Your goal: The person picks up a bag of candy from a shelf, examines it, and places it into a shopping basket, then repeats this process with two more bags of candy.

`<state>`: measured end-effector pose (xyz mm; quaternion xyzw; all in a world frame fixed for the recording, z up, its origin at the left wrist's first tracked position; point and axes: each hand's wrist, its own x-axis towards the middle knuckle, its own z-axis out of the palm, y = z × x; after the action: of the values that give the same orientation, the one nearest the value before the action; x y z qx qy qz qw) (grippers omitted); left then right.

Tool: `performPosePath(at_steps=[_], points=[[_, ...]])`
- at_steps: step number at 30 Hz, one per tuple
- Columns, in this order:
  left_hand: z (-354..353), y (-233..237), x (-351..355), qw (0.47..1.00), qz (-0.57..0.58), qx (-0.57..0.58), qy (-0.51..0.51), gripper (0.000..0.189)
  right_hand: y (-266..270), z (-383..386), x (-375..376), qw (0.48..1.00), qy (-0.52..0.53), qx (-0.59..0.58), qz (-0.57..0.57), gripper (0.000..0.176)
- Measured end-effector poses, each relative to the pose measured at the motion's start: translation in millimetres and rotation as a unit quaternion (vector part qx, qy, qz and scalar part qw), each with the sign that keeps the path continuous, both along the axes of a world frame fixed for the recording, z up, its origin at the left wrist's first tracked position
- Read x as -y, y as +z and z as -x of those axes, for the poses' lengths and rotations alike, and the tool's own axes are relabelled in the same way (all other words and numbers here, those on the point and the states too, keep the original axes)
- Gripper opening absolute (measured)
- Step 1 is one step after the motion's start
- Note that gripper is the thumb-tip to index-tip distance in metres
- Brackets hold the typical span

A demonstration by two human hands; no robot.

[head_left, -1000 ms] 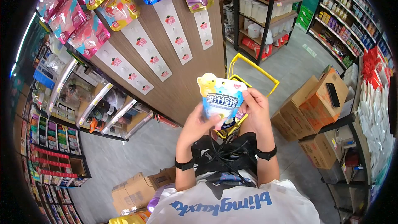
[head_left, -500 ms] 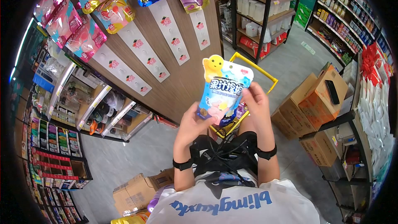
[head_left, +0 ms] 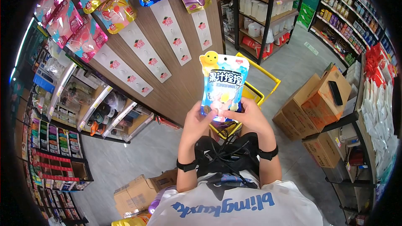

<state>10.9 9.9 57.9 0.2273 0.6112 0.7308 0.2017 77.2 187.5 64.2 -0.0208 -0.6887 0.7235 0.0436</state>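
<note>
Grasping a blue-and-white pouch (head_left: 224,77) from two sides, holding it up in front of the body, apparently above the yellow frame (head_left: 273,77) of a basket or cart. Pinching the lower left side with the left hand (head_left: 196,119), laying the thumb over the front; closing on the lower right side with the right hand (head_left: 251,117), stretching that thumb inward along the bottom. Being unable to tell the finger placement behind the pouch. Freeing neither hand from the hold.

Gripping low and from both edges, probably for steadying the soft pack while leaving the large lettering and the yellow figure at the top corner uncovered. Turning the printed face toward the eyes, seemingly for easy viewing, and pointing the hang hole away from the body.

Facing a wooden panel (head_left: 165,96) ahead and to the left, with colourful pouches (head_left: 115,14) hanging along white strips (head_left: 172,31), likely strung there for showing their fronts. Wearing black bands (head_left: 186,166) around both forearms. Having, well apart on the right, a dark phone-like object (head_left: 335,93) lying on a carton (head_left: 320,104), perhaps using its top as a handy ledge.
</note>
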Motion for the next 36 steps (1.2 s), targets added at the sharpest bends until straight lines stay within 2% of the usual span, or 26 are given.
performPosePath(at_steps=[4, 7, 10, 16, 36], points=[[-1, 0, -1, 1.000, -0.020, 0.008, -0.004, 0.026, -5, 1, -1, 0.999, 0.004, -0.039, -0.020, 0.042], [0, -2, 2, 1.000, 0.011, -0.012, 0.014, 0.024, -5, 2, 2, 0.999, -0.012, -0.040, -0.010, 0.043], [-3, 3, -1, 0.999, -0.010, -0.012, 0.045, 0.024, 0, 1, 2, 1.000, -0.004, -0.017, -0.010, 0.048], [-4, 1, -1, 0.998, 0.016, -0.014, 0.058, 0.026, -6, 4, 5, 0.997, 0.028, -0.066, -0.012, 0.056], [-7, 10, -2, 0.998, 0.028, -0.004, 0.055, 0.023, -4, 3, 8, 0.999, -0.019, -0.043, -0.022, 0.048]])
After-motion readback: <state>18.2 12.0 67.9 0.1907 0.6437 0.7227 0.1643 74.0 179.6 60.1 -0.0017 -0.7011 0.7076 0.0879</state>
